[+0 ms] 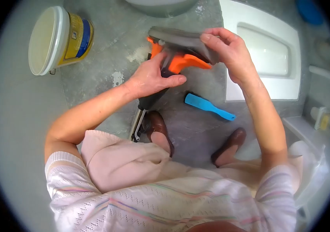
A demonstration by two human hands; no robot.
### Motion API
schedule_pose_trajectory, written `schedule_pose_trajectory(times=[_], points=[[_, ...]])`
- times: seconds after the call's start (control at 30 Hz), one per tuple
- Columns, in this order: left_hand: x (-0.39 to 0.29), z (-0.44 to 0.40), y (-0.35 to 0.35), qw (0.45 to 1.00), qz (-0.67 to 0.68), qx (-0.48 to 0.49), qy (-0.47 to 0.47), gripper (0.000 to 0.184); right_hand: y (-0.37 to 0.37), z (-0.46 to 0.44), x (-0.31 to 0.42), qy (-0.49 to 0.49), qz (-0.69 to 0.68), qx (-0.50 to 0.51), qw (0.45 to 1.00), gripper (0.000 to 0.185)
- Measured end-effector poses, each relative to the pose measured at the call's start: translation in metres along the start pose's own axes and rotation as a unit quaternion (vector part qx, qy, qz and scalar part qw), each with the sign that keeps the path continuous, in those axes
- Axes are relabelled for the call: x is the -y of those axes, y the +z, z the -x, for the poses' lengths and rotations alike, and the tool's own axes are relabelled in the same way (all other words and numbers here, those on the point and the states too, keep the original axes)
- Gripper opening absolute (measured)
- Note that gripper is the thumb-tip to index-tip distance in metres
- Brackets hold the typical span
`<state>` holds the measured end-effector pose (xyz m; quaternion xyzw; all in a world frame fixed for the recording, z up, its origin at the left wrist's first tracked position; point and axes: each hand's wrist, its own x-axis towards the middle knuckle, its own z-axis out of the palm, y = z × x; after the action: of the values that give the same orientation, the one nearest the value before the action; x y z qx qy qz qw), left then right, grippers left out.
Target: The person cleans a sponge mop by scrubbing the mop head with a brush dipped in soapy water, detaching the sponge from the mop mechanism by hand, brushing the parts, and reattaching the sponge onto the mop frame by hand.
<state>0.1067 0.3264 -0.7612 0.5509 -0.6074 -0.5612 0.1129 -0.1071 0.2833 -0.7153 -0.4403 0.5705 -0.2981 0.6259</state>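
Taken as landmark: flat blue plastic brush with a paddle-shaped head, lying on mottled grey floor. Gripping with left hand: black neck of an orange-and-black plastic mop-like tool, beyond the brush and slightly to its left. Closed around the neck, with thumb laid out straight to the right and fingers partly hidden. Pinching with right hand, between thumb and fingers: right-hand end of a long flat grey pad along the far side of the tool, beyond the brush. Blurred at this end; cannot tell exact contact of each finger. Left of the brush, running back from the tool: dark sleeve, then silver metal pole. Nearer than the brush, one to either side: brown slip-on shoes, worn on feet. Right of the brush and reaching beyond: white glazed rectangular squat pan with a sunken basin. Well left of the brush and beyond: yellow-and-blue cylindrical bucket with a white rim. Farthest beyond the brush: pale round tub, seen only in part.
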Motion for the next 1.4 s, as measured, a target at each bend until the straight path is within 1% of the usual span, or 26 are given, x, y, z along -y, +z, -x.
schedule_pose_trajectory(times=[0.1,0.13,0.2,0.23,0.27,0.33,0.37,0.4,0.43,0.47,0.5,0.53,0.57,0.6,0.63,0.73,0.77,0.87,0.9,1.0,1.03,1.13,1.23,1.33,1.4], points=[[-0.005,-0.006,-0.010,0.998,0.006,0.049,-0.039,0.076,-0.006,-0.009,0.006,-0.064,0.071,0.043,0.994,0.046],[-0.012,-0.006,-0.012,0.996,0.064,0.053,-0.039,0.066,-0.009,-0.012,0.007,-0.091,0.095,0.056,0.990,0.050],[-0.025,0.000,-0.019,0.980,0.183,0.060,-0.040,0.047,-0.012,-0.016,0.010,-0.136,0.084,0.106,0.981,0.055],[-0.023,-0.001,-0.025,0.977,0.192,0.075,-0.060,0.045,-0.012,-0.019,0.011,-0.157,0.080,0.131,0.975,0.057],[-0.015,-0.001,-0.037,0.971,0.205,0.092,-0.078,0.043,-0.008,-0.021,0.019,-0.217,0.152,0.131,0.955,0.059],[-0.011,0.000,-0.050,0.958,0.238,0.120,-0.109,0.041,-0.001,-0.030,0.034,-0.324,0.286,0.128,0.892,0.062],[-0.016,0.003,-0.053,0.950,0.256,0.131,-0.120,0.040,0.004,-0.040,0.035,-0.392,0.236,0.148,0.877,0.061],[-0.018,0.005,-0.054,0.942,0.276,0.142,-0.131,0.039,0.010,-0.052,0.036,-0.377,0.216,0.193,0.880,0.060],[-0.022,0.006,-0.047,0.964,0.222,0.101,-0.110,0.036,0.017,-0.060,0.040,-0.362,0.196,0.236,0.880,0.060],[-0.019,0.004,-0.046,0.963,0.218,0.119,-0.109,0.036,0.023,-0.063,0.044,-0.344,0.176,0.280,0.879,0.061],[-0.014,0.002,-0.045,0.961,0.214,0.138,-0.108,0.035,0.022,-0.064,0.052,-0.256,0.191,0.361,0.876,0.049],[-0.008,0.000,-0.042,0.959,0.210,0.155,-0.106,0.035,0.024,-0.067,0.050,-0.238,0.176,0.360,0.885,0.045],[-0.005,0.000,-0.040,0.949,0.241,0.163,-0.117,0.037,0.026,-0.072,0.046,-0.220,0.160,0.360,0.892,0.041],[-0.006,0.001,-0.036,0.945,0.264,0.153,-0.122,0.037,0.025,-0.073,0.040,-0.203,0.144,0.359,0.900,0.036],[-0.005,0.003,-0.034,0.938,0.287,0.143,-0.128,0.037,0.027,-0.072,0.035,-0.215,0.116,0.333,0.911,0.025],[-0.004,0.009,-0.026,0.926,0.322,0.120,-0.153,0.039,0.040,-0.083,0.020,-0.204,0.008,0.229,0.952,0.025],[-0.004,0.010,-0.025,0.924,0.327,0.114,-0.160,0.040,0.041,-0.085,0.022,-0.172,0.000,0.169,0.970,0.027],[0.000,0.008,-0.028,0.902,0.387,0.104,-0.158,0.045,0.043,-0.078,0.009,-0.195,-0.042,0.205,0.958,0.033],[-0.002,0.008,-0.029,0.898,0.402,0.090,-0.157,0.045,0.047,-0.068,0.003,-0.235,-0.039,0.196,0.951,0.046],[0.000,0.001,-0.025,0.942,0.292,0.092,-0.136,0.043,0.054,-0.066,-0.003,-0.359,0.102,0.202,0.906,0.066],[-0.001,0.001,-0.020,0.957,0.267,0.055,-0.096,0.039,0.058,-0.067,0.002,-0.304,0.113,0.195,0.926,0.075],[-0.003,-0.003,-0.020,0.963,0.247,0.058,-0.090,0.035,0.067,-0.067,0.007,-0.251,0.110,0.142,0.951,0.072],[-0.006,-0.001,-0.020,0.946,0.311,0.036,-0.084,0.033,0.072,-0.069,0.013,-0.188,0.118,0.098,0.970,0.071],[-0.012,-0.001,-0.019,0.944,0.317,0.026,-0.086,0.036,0.079,-0.071,0.007,-0.173,0.033,0.048,0.983,0.072],[-0.011,-0.002,-0.018,0.945,0.317,0.020,-0.078,0.038,0.081,-0.073,0.005,-0.146,0.015,0.040,0.988,0.071]])
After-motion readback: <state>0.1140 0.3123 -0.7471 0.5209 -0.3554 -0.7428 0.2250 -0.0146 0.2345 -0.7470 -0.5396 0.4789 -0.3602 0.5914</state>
